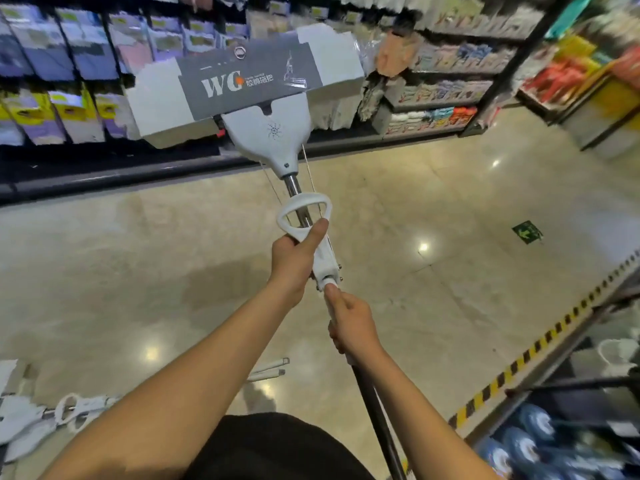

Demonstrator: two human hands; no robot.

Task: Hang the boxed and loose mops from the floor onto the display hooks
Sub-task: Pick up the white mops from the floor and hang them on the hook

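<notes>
Both hands were clamped on one mop: the left hand (294, 261) gripped the white wringer handle (304, 220) just below its loop, thumb laid along it, while the right hand (351, 323) was wrapped round the pole (375, 407) just beneath the white collar. The mop was off the floor, angled up and away from the person, its sponge head (246, 88) in a grey card sleeve raised in front of the far shelving (79, 74). The hanging eyelet (239, 52) sat at the top edge of that sleeve. It looked light but top-heavy, a stiff metal shaft with a bulky head, so the two spaced grips suited steering the eyelet. The thin side rods and card seemed the delicate parts. More mops (41, 414) lay on the floor at lower left.
</notes>
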